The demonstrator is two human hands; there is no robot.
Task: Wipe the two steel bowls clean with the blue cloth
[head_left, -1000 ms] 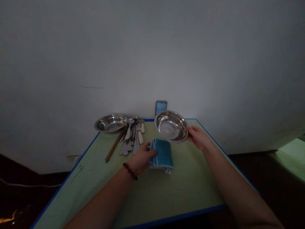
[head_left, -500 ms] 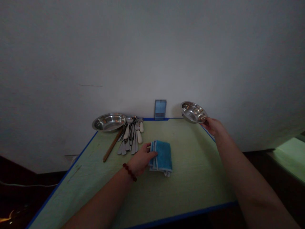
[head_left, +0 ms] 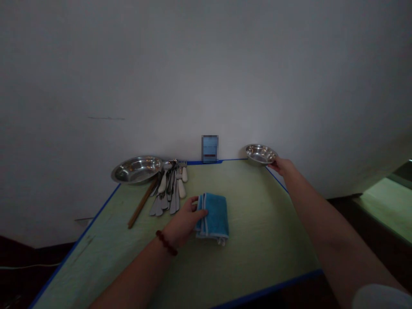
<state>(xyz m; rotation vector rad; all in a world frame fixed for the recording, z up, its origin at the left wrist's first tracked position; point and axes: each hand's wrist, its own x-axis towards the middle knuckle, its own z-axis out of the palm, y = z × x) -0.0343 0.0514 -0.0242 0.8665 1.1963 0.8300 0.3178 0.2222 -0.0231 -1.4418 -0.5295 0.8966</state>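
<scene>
My right hand (head_left: 282, 166) is stretched to the far right corner of the green table (head_left: 251, 249) and grips the rim of a small steel bowl (head_left: 260, 153), which sits level at the table's corner. My left hand (head_left: 185, 220), with a dark bead bracelet on the wrist, rests on the left edge of a folded blue cloth (head_left: 214, 214) in the middle of the table, fingers curled onto the cloth.
A larger steel bowl (head_left: 137, 168) stands at the far left corner. Beside it lies a bundle of cutlery (head_left: 169, 189) and a wooden stick (head_left: 141, 204). A small blue object (head_left: 210, 148) leans against the white wall. Blue trim edges the table.
My right hand carried the small steel bowl from above the cloth to the far right corner and lowered it level there. My left hand stayed on the cloth.
</scene>
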